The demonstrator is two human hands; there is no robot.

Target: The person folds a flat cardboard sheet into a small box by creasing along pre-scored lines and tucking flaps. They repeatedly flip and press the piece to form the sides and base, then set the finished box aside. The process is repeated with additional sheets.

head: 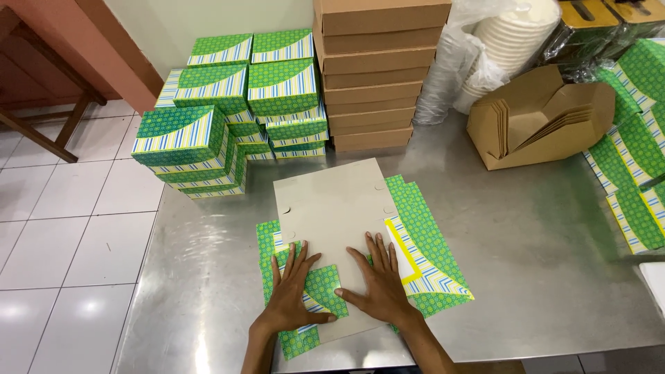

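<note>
A flat, unfolded box blank lies grey side up on the steel table, its green patterned flaps showing at both sides. My left hand presses flat on the folded-in green flap at the blank's near left corner. My right hand lies palm down, fingers spread, on the grey card beside it. The right-side flaps, green with a yellow and striped edge, lie open on the table.
Several folded green striped boxes are stacked at the table's back left. A stack of brown cardboard boxes stands behind, with bagged white cups, a brown carton of folded inserts, and more flat green blanks at right. White tiled floor lies left.
</note>
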